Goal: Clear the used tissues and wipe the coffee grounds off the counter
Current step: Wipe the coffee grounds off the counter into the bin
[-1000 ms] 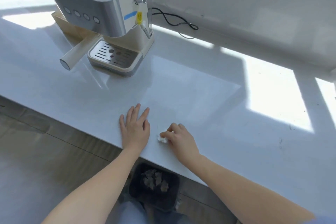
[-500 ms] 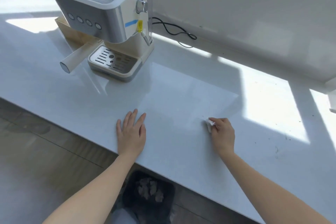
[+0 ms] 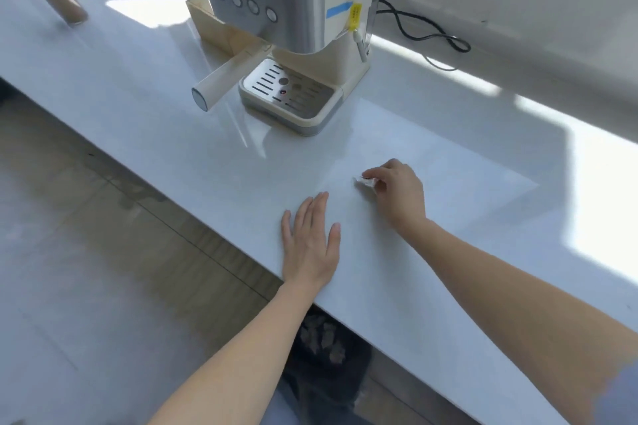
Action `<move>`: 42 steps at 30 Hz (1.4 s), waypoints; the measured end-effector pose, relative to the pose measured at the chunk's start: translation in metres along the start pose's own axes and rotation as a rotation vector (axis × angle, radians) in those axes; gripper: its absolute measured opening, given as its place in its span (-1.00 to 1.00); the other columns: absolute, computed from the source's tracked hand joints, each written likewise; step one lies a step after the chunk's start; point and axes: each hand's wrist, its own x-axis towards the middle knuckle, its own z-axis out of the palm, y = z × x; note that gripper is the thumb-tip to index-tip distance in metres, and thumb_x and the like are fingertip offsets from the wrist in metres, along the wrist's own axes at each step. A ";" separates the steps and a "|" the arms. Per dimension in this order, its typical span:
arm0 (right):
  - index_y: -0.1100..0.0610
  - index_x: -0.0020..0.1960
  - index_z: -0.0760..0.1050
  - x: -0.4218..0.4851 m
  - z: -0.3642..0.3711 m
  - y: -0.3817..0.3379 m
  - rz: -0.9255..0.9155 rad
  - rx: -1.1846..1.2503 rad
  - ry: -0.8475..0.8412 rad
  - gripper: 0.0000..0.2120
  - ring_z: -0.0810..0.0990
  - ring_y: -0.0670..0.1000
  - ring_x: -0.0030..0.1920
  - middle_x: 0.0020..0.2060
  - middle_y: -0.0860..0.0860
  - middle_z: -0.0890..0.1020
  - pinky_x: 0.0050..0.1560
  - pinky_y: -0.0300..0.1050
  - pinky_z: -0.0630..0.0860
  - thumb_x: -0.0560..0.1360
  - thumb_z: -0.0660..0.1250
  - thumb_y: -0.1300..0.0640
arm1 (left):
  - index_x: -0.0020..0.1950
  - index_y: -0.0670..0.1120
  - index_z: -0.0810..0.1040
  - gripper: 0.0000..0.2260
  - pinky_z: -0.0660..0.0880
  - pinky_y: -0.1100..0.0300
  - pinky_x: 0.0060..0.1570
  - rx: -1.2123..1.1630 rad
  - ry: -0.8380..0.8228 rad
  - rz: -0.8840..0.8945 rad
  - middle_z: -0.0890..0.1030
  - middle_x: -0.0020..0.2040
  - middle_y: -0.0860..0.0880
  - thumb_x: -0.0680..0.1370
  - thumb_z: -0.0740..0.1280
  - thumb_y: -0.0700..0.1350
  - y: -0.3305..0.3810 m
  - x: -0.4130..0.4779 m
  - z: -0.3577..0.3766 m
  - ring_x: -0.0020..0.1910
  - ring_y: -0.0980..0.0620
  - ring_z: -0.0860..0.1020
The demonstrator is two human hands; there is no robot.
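**A:** White counter (image 3: 165, 134), sun patches at right. Head view only. Upper centre: espresso machine (image 3: 276, 7), its portafilter handle (image 3: 226, 78) jutting toward lower left.

**B:** Hands?

**A:** Near the front edge, left hand (image 3: 309, 245) lies flat, fingers straight and close together, holding nothing. Probably a brace while leaning in. Centre-right, right hand (image 3: 400, 193) pinches a small wad of tissue (image 3: 365, 181) and presses it to the surface. Reads as wiping.

**B:** Grounds?

**A:** Too fine to make out around the wad.

**B:** Used ones?

**A:** Bottom centre, crumpled tissues (image 3: 322, 342) lie in a black bin (image 3: 324, 376) tucked under the counter edge, handy for dropping waste straight down. My judgement: clearing looks done, wiping is in hand.
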 end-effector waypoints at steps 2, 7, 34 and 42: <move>0.06 0.02 0.65 -0.023 0.007 -0.015 -0.094 0.012 -0.072 -0.68 0.48 0.08 -0.07 -0.11 0.05 0.59 -0.17 -0.10 0.39 0.43 0.24 0.36 | 0.52 -0.04 0.11 -0.45 -0.19 0.07 0.49 -0.040 0.022 0.004 0.26 0.51 0.02 0.55 -0.10 0.11 -0.001 0.000 0.000 0.50 0.10 0.14; 0.06 -0.13 0.64 -0.091 0.011 -0.040 -0.193 -0.003 -0.186 -0.73 0.46 0.07 -0.14 -0.17 0.00 0.59 -0.28 -0.04 0.46 0.42 0.24 0.35 | 0.48 -0.06 0.16 -0.45 -0.16 0.16 0.51 -0.189 0.067 -0.017 0.33 0.46 -0.02 0.55 -0.07 0.16 -0.002 -0.002 -0.003 0.46 0.08 0.22; 0.12 -0.05 0.66 -0.140 -0.031 0.029 0.397 -0.078 0.207 -0.75 0.53 0.16 -0.07 -0.11 0.09 0.60 -0.19 -0.11 0.35 0.45 0.26 0.34 | 0.36 -0.07 0.34 -0.62 -0.08 -0.04 0.50 0.002 -0.042 0.197 0.30 0.47 -0.04 0.56 0.16 0.02 -0.013 -0.004 0.001 0.51 -0.03 0.13; 0.10 -0.08 0.66 -0.203 0.010 -0.047 0.244 -0.011 0.123 -0.77 0.52 0.15 -0.18 -0.18 0.06 0.63 -0.27 -0.06 0.45 0.42 0.32 0.36 | 0.47 0.03 0.20 -0.51 -0.12 -0.13 0.48 0.215 -0.153 0.259 0.12 0.55 -0.02 0.55 0.11 0.11 -0.013 -0.003 0.001 0.54 -0.04 -0.01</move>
